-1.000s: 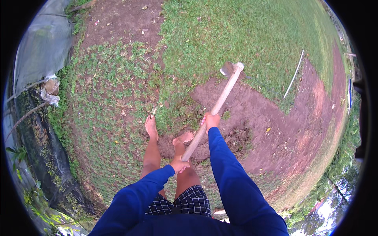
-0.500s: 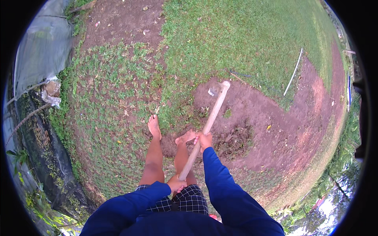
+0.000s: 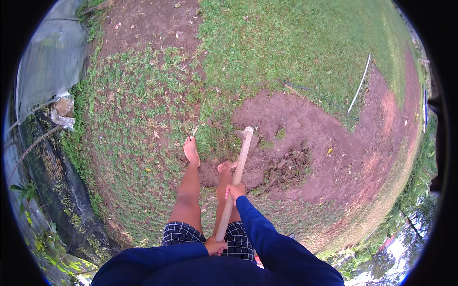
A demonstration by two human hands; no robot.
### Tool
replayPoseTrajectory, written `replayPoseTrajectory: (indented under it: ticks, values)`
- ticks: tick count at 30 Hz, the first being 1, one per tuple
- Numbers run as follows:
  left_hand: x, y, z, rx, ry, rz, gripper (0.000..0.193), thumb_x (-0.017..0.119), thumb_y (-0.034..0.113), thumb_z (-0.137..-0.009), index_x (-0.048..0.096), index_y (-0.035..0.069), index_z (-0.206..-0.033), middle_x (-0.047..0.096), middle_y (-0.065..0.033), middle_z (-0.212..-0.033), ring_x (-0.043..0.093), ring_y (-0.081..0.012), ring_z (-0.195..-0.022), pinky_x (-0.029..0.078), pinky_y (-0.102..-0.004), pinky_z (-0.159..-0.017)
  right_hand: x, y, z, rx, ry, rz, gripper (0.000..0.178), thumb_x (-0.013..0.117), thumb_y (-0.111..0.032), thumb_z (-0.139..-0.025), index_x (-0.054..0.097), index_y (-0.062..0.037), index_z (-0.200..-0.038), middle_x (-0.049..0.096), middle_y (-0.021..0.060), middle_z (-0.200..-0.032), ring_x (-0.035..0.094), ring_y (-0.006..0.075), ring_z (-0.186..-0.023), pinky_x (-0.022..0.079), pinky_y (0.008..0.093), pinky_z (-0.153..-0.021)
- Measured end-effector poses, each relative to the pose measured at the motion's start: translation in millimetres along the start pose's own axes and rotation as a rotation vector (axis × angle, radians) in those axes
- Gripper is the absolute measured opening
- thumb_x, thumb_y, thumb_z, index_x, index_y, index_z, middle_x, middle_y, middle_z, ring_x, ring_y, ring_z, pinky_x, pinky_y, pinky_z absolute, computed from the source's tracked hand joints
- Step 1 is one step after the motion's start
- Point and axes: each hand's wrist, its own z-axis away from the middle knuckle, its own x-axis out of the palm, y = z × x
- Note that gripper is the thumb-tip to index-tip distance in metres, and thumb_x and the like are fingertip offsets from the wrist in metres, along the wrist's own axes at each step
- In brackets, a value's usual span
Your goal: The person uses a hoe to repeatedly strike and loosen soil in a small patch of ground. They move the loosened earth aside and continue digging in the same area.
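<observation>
A hoe [image 3: 242, 159] with a pale wooden handle slants up and slightly right from my lap. My left hand [image 3: 214, 245] is closed round the handle's near end, by my checked shorts. Further up the handle, my right hand [image 3: 235, 191] grips it near the middle. The hoe's dull metal blade [image 3: 252, 141] is at the far end, at the edge of the bare brown soil [image 3: 305, 124]; whether it touches the ground is hard to tell. My bare left foot [image 3: 191, 151] stands on weedy ground, and my right foot [image 3: 224, 166] is partly behind the handle.
Short green grass [image 3: 296, 43] spreads beyond the soil. A thin white pole [image 3: 359, 83] lies at the right, and a dark stick [image 3: 293, 89] at the grass edge. Along the left run grey sheeting [image 3: 50, 62] and black netting [image 3: 57, 190]. Loose clods [image 3: 288, 167] lie right of the hoe.
Both my hands have drawn the hoe back toward me. Its head has moved nearer and to the left, close to my right foot. Both hands keep their hold.
</observation>
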Motion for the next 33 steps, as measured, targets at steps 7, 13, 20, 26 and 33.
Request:
replayPoseTrajectory:
  ticks: [7, 13, 20, 26, 33]
  values:
    - [-31, 72, -4, 0.480, -0.050, -0.313, 0.020, 0.065, 0.001, -0.074, 0.050, 0.005, -0.087, 0.048, -0.0037, -0.055, 0.048, -0.0118, -0.041, 0.038, -0.0282, -0.033, -17, -109, 33, -0.358, 0.057, -0.361, 0.015, 0.058, 0.000, -0.077, 0.044, -0.0032, -0.083, 0.049, 0.0077, -0.055, 0.050, 0.0190, -0.040, 0.045, 0.0353, -0.034]
    - [-4, 178, -82, 0.469, -0.236, -0.144, 0.021, 0.065, 0.001, -0.076, 0.049, 0.006, -0.089, 0.047, -0.0030, -0.056, 0.044, -0.0119, -0.040, 0.036, -0.0283, -0.036, -27, -207, -48, -0.526, 0.133, -0.215, 0.014, 0.059, -0.002, -0.075, 0.048, -0.0032, -0.084, 0.051, 0.0078, -0.060, 0.049, 0.0176, -0.041, 0.043, 0.0352, -0.035]
    - [10, 66, -110, 0.795, 0.118, -0.432, 0.015, 0.066, 0.006, -0.077, 0.054, 0.006, -0.084, 0.055, -0.0054, -0.064, 0.051, -0.0163, -0.044, 0.042, -0.0332, -0.041, -74, -94, -43, -0.331, -0.286, -0.472, 0.015, 0.060, -0.006, -0.077, 0.047, -0.0114, -0.081, 0.044, 0.0013, -0.059, 0.044, 0.0148, -0.043, 0.041, 0.0333, -0.039]
    - [-26, 34, -143, 0.522, 0.237, -0.648, 0.014, 0.066, 0.010, -0.074, 0.060, 0.004, -0.084, 0.062, -0.0091, -0.068, 0.064, -0.0221, -0.067, 0.051, -0.0368, -0.063, -84, -35, -22, -0.243, 0.076, -0.508, 0.019, 0.059, -0.004, -0.076, 0.048, -0.0094, -0.091, 0.046, 0.0031, -0.056, 0.046, 0.0158, -0.040, 0.041, 0.0341, -0.036]
    - [-4, 61, -171, 1.340, 0.197, -1.021, 0.021, 0.067, 0.010, -0.076, 0.062, 0.007, -0.097, 0.059, -0.0076, -0.062, 0.060, -0.0163, -0.050, 0.047, -0.0306, -0.045, -142, -34, -7, -0.537, 0.277, -0.663, 0.017, 0.058, -0.001, -0.077, 0.047, -0.0048, -0.090, 0.048, 0.0062, -0.059, 0.047, 0.0171, -0.039, 0.044, 0.0344, -0.035]
